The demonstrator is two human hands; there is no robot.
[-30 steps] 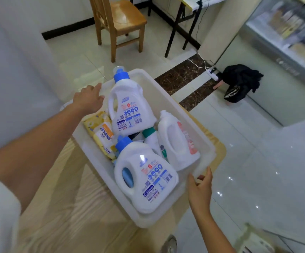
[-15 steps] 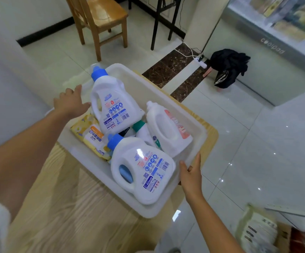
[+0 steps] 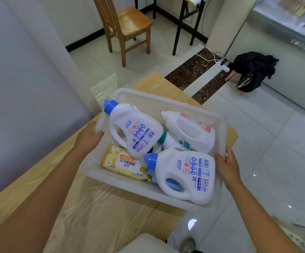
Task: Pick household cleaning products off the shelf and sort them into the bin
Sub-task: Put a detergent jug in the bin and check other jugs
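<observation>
A white plastic bin (image 3: 166, 99) sits on a light wooden table (image 3: 93, 216). Inside lie two white detergent jugs with blue caps (image 3: 135, 130) (image 3: 186, 176), a white jug with a pink label (image 3: 190, 130), a teal-capped bottle (image 3: 171, 143) and a yellow wipes pack (image 3: 124, 163). My left hand (image 3: 89, 136) grips the bin's left rim. My right hand (image 3: 226, 165) holds the right rim, thumb over the edge.
A wooden chair (image 3: 126, 28) stands on the tiled floor beyond the table. A black bag (image 3: 252, 70) and a power strip (image 3: 222, 64) lie by a glass display counter (image 3: 294, 33) at right. A grey wall (image 3: 20, 88) runs along the left.
The bin has turned clockwise on the table between my hands, and the view has shifted. Both hands have stayed on its rims.
</observation>
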